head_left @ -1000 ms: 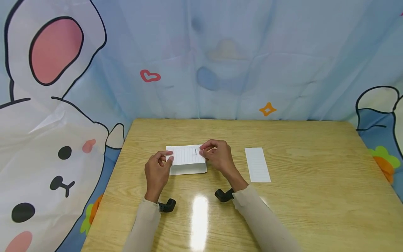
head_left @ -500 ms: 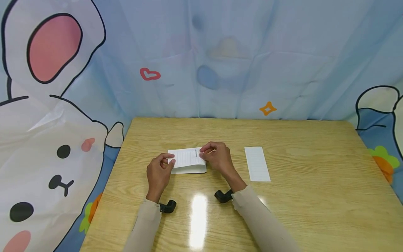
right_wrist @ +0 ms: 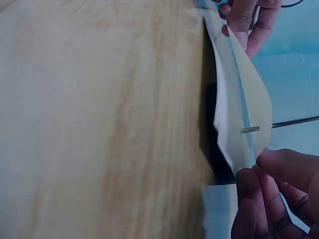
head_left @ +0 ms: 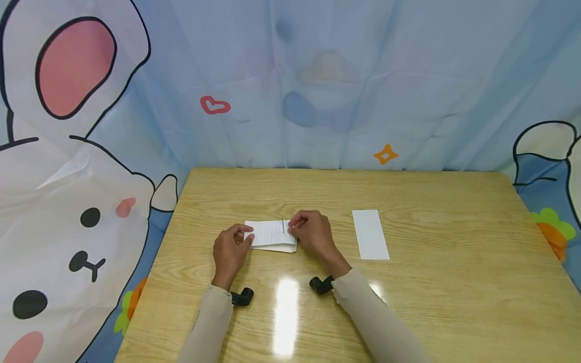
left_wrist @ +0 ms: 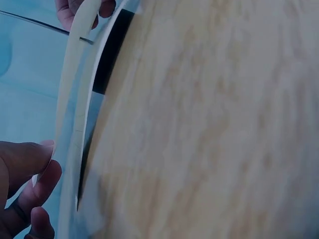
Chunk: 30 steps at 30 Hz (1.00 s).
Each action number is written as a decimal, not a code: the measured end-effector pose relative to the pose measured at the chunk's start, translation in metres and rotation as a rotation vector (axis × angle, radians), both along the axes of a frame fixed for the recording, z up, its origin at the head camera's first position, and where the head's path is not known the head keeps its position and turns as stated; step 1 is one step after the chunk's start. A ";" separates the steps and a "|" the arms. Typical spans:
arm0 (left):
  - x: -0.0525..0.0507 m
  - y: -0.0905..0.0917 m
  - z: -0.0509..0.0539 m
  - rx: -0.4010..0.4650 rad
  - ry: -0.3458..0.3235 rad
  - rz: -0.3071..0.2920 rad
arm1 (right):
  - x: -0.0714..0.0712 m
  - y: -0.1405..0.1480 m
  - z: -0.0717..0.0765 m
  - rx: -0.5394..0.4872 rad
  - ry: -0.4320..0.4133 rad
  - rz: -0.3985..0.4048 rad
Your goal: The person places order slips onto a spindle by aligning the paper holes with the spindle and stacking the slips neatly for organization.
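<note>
A lined white paper slip (head_left: 270,234) is held flat between both hands. My left hand (head_left: 230,254) pinches its left end between thumb and finger, while my right hand (head_left: 315,234) pinches the right end. A thin metal spike (head_left: 283,226) pokes up through the slip near the right hand. In the right wrist view the spike (right_wrist: 294,122) passes through the bowed slip (right_wrist: 259,99). More white paper (head_left: 277,248) lies below, apart from the slip at the front. Under that paper, a black base (left_wrist: 113,52) shows in the left wrist view.
Another lined paper slip (head_left: 371,234) lies flat on the wooden table (head_left: 454,262), right of the hands. A blue patterned curtain (head_left: 336,91) hangs behind the table's back edge. Each wrist wears a black camera mount (head_left: 242,297).
Both hands have lowered the slip along the spike, closing most of the gap to the paper below. More of the spike stands above the slip now. The loose slip at right stays put.
</note>
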State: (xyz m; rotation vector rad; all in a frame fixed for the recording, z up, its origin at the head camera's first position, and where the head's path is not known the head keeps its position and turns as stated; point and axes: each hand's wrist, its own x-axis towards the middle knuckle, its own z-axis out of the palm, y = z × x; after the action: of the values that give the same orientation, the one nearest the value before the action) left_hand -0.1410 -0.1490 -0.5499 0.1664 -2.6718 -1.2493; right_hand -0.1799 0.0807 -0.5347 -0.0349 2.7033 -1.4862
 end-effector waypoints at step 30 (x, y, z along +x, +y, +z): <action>0.001 0.002 -0.004 -0.139 -0.033 -0.001 | 0.006 0.001 -0.005 0.137 0.098 0.026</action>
State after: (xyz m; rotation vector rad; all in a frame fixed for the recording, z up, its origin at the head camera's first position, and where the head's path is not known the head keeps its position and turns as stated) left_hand -0.1397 -0.1472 -0.5544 0.1671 -2.7757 -1.0648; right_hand -0.1738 0.0815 -0.5401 -0.1393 2.8634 -1.3229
